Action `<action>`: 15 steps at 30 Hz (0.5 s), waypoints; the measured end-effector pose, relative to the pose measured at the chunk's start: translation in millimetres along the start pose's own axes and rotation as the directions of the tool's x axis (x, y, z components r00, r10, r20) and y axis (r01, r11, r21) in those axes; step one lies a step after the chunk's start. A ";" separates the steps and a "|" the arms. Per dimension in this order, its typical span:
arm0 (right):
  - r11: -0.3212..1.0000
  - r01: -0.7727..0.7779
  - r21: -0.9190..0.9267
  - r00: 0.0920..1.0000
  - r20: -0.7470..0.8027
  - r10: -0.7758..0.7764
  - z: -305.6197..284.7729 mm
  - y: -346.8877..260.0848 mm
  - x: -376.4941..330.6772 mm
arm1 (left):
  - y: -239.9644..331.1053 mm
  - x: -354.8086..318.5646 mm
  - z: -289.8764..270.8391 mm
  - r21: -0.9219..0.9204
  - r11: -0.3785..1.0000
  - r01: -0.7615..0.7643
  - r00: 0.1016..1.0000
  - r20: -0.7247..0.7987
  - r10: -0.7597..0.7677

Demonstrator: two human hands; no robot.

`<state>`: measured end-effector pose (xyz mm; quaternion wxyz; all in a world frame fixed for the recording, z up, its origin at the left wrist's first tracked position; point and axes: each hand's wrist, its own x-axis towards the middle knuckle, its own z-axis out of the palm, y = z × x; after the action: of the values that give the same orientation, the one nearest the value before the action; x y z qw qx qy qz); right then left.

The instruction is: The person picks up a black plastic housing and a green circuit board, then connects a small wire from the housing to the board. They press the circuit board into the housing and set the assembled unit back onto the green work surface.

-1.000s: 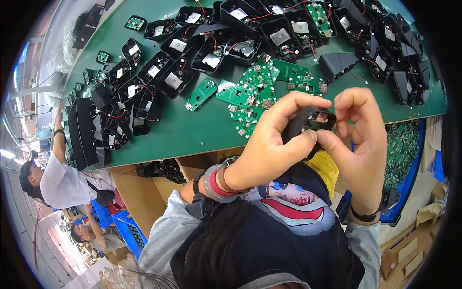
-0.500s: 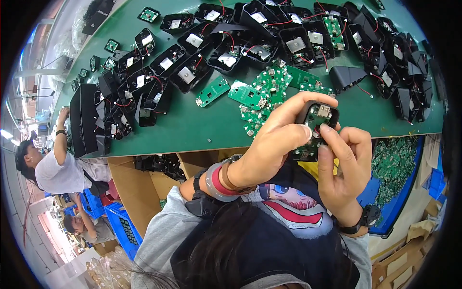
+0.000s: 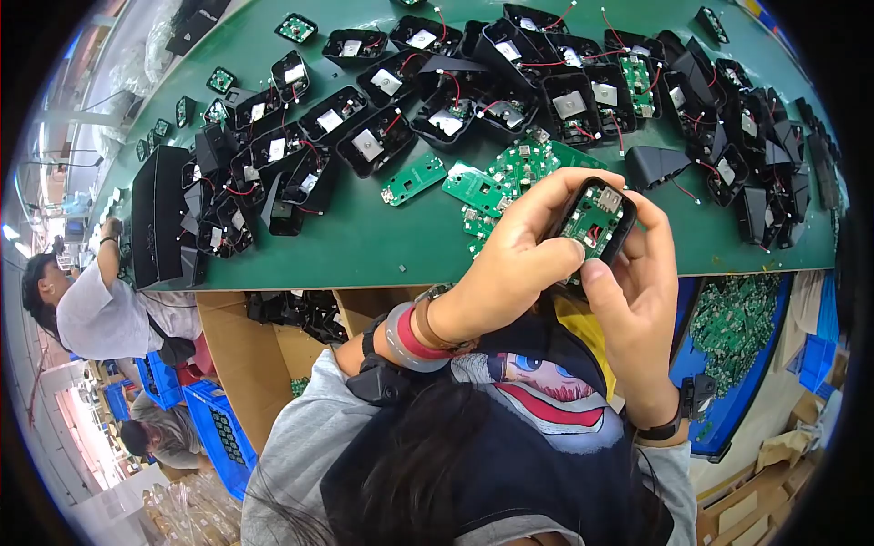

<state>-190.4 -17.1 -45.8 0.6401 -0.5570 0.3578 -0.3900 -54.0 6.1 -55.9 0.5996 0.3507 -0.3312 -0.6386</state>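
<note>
Between my two hands is a black plastic housing (image 3: 628,238) with a green circuit board (image 3: 594,221) lying inside its rim. A metal USB port shows at the board's upper end, and red wire shows near its lower middle. My left hand (image 3: 523,259) grips the housing from the left, its thumb on the board's lower edge. My right hand (image 3: 637,296) wraps the right side, with the thumb pressed near the left thumb. The housing's lower end is partly covered by both thumbs. Just beyond my hands, loose green circuit boards (image 3: 478,187) lie in a pile on the green table (image 3: 364,241).
Many black housings (image 3: 369,144) with red wires crowd the table's far side. A long black box (image 3: 157,227) stands at the left. Below the table edge are a cardboard box (image 3: 228,346) and, at right, a blue bin of circuit boards (image 3: 733,318). A co-worker (image 3: 100,314) is at the left.
My right fingers have moved from poking at the board's middle to wrapping the housing's right side, thumb on the lower edge. The housing has tilted, showing more of the board.
</note>
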 end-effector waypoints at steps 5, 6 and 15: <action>0.998 0.014 0.055 0.997 0.073 -0.018 0.2 3.9 8.8 | 1.6 -2.8 -3.5 0.103 0.989 -0.102 0.995 0.016 0.101; 0.996 0.019 0.082 0.996 0.086 -0.026 1.6 5.0 9.6 | 2.7 -6.3 -4.2 0.121 0.987 -0.104 0.995 0.011 0.103; 0.855 0.179 -0.486 0.975 0.201 -0.090 -13.0 -102.7 159.3 | 27.3 -14.2 -17.2 0.116 0.975 -0.191 0.981 -0.005 0.192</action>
<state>-142.4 -173.5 50.7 0.4728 -0.7591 0.3503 -0.2782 -24.4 18.6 -41.3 0.6399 0.3561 -0.3948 -0.5549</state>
